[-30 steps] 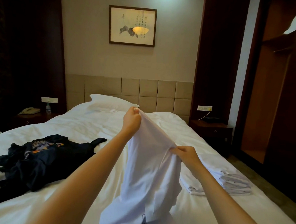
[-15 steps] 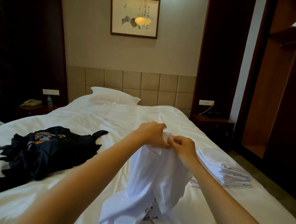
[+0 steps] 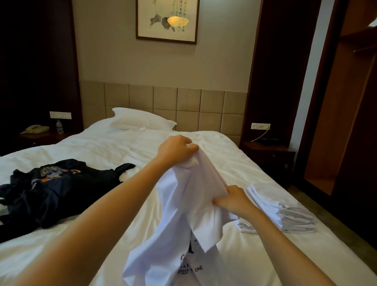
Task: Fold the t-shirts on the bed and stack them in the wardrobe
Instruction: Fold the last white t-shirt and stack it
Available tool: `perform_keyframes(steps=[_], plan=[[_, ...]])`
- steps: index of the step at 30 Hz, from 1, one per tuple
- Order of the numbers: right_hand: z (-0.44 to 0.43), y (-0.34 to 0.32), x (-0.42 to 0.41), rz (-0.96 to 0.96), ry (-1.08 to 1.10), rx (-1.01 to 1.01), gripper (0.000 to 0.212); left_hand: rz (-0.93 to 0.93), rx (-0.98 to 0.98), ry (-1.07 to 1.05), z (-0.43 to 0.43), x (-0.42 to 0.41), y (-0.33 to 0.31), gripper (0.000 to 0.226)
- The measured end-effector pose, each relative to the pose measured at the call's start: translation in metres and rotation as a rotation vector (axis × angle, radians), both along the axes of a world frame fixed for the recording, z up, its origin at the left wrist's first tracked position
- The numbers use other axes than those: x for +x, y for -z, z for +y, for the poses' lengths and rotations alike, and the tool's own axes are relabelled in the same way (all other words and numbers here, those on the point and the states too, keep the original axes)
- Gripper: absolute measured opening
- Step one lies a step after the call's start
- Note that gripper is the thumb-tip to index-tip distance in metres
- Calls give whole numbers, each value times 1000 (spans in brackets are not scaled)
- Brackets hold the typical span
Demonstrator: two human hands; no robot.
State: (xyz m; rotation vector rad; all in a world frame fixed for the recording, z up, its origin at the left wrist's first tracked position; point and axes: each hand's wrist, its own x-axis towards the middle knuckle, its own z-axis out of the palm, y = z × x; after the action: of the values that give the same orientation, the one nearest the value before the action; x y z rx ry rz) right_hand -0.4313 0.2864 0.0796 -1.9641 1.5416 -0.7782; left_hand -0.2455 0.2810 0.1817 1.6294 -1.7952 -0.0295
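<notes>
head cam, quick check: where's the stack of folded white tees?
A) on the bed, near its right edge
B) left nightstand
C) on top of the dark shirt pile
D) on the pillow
A: the stack of folded white t-shirts lies on the bed near its right edge, to the right of the right hand, which grips the unfolded white t-shirt.

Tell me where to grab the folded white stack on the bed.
Underneath, probably: slide the right hand flat under the bottom layer of the folded white stack from its near end, left hand on top. Loose layered edges show there, so pinching one side would likely spill it.
</notes>
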Motion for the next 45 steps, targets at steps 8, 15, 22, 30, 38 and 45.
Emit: perform_keyframes(steps=[8,15,22,30,38,45], plan=[[-5,-8,-29,-254,15,-62,45,55,31,-64,-8,33,13,25],[-18,-14,-27,-580,248,-129,33,67,20,-49,-13,41,21,28],[-33,-47,-20,-670,444,-138,21,67,16,53,-21,50,19,38],[-31,-73,-21,-413,569,-282,30,94,83,196,-19,54,12,21],[-39,-111,-25,-489,730,-290,31,730,182,410,-12,72,-16,55],[-35,-152,-36,-499,765,-404,29,501,-11,341,-17,89,-58,18]])
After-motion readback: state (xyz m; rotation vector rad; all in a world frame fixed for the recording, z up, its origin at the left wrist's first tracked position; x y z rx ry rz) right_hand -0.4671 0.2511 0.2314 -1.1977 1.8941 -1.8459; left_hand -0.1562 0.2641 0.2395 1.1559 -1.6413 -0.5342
